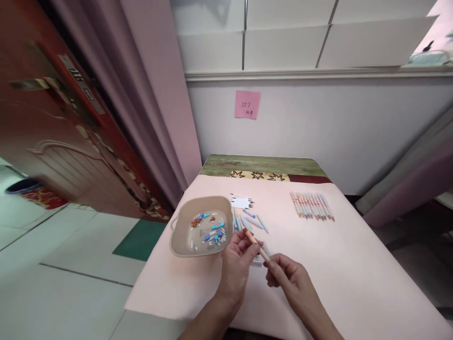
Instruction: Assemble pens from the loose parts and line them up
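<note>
Between my two hands a slim pale-orange pen [261, 250] with a brown end slants above the table. My left hand [238, 257] pinches it near the brown end. Lower down, the fingers of my right hand [285, 274] grip its other end. Just left of my hands stands a beige basin [176, 245] with small blue, brown and white plastic parts in it. Several light-blue pen barrels [252, 222] lie beyond my fingers. Partly hidden behind my hands is a clear plastic item [257, 261] whose kind I cannot make out.
Thin white refills [241, 202] lie behind the blue barrels. A row of several pens [312, 206] in clear sleeves rests at the right on the pale-pink table cover [339, 264]. A white wall with a pink note [247, 104] rises behind the table; a red door [71, 118] stands left.
</note>
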Demonstrator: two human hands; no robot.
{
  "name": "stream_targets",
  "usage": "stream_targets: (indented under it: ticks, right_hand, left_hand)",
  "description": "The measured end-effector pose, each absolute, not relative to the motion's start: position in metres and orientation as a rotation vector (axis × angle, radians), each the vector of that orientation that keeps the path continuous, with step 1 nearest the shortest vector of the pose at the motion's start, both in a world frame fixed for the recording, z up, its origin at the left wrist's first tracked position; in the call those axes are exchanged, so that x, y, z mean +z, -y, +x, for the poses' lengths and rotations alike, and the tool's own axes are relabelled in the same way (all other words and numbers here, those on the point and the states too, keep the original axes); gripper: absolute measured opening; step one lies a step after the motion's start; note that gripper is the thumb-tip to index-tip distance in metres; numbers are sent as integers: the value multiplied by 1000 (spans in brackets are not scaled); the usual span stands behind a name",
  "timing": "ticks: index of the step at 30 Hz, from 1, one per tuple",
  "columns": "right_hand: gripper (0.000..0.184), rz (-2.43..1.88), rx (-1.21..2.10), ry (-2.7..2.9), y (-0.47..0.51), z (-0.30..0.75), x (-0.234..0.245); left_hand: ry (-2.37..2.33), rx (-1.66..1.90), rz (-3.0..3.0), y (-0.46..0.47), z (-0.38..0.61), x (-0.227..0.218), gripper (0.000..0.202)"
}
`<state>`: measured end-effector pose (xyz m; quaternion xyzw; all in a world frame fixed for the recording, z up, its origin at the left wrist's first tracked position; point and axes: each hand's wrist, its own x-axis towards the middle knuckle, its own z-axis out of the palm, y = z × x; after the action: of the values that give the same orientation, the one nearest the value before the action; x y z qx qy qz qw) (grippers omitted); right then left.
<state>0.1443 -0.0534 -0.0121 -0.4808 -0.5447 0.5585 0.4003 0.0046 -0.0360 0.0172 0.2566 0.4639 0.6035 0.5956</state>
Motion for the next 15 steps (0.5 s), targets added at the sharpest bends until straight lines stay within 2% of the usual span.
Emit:
stream_targets:
  ticks: [4,8,15]
  right_hand:
    - [34,-1293,1122,1551,52,142,-13]
    - [34,-1316,1103,1617,52,143,-13]
    - [34,-1339,1110,1654,56,143,-7]
  left_hand:
    - [-1112,1361,637,34,-2,16,46]
    - [-1172,1352,656,28,-13,15,33]
    - [-1112,1352,574,23,-20,19,27]
